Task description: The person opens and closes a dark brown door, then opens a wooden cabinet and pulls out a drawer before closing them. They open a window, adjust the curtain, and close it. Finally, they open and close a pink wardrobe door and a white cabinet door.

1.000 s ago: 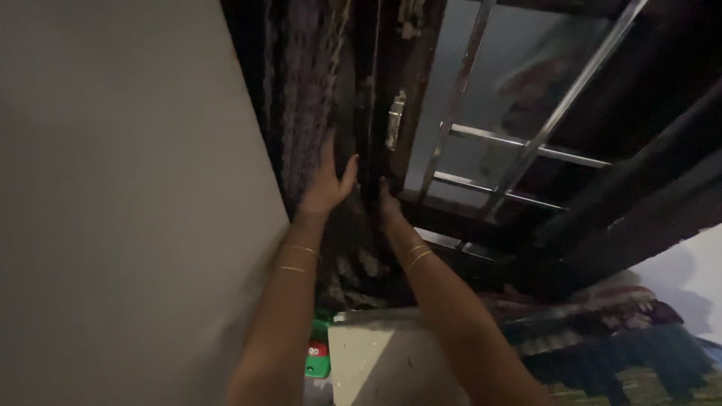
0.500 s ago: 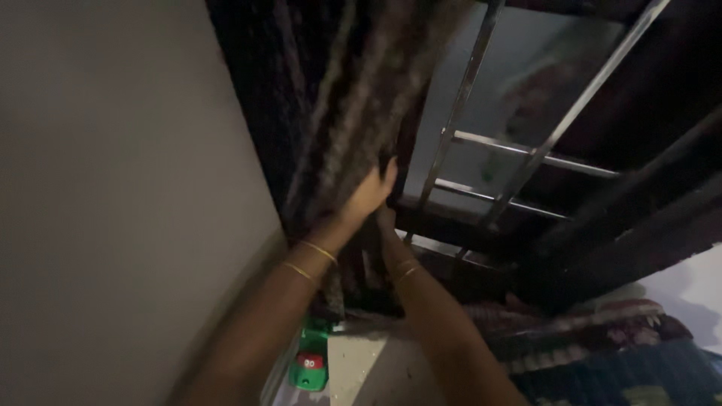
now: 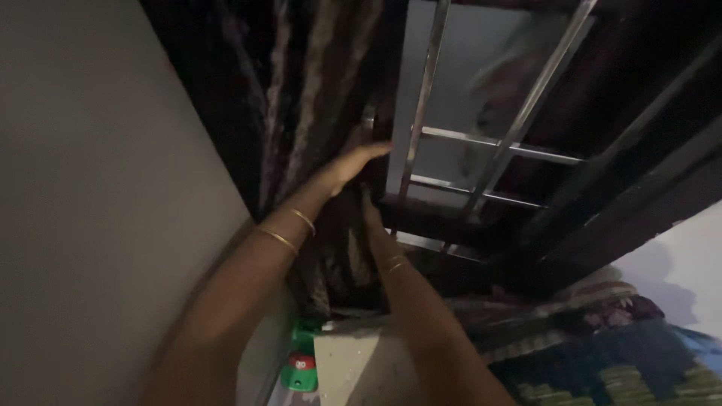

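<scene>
the left hand [image 3: 350,165] is up high, with its fingers stretched out flat and close together. it presses on the long dark curtain with pale stripes [image 3: 316,98], and the cloth bunches up around the palm. it looks like the hand pushes the cloth more than it grips it. two thin gold bangles [image 3: 289,229] sit on the left wrist.

the right hand [image 3: 368,207] is just below the left one, at about 5 o'clock from it. most of it is tucked behind the curtain folds, so i cannot tell if it is open or closed (only the wrist and the back of the hand show). thin gold bangles [image 3: 395,263] are on this wrist too.

the curtain hangs at about 12 o'clock in the view, beside the plain grey wall [image 3: 90,195] at 9 o'clock. at 1 o'clock from the hands is a window with shiny metal bars [image 3: 481,143] in a dark wooden frame [image 3: 451,218].

down at 6 o'clock there is a small green toy with a red part [image 3: 302,367], just beside a pale grey block [image 3: 353,365]. at 4 o'clock lies a dark patterned cloth with blue and green squares [image 3: 624,361].
</scene>
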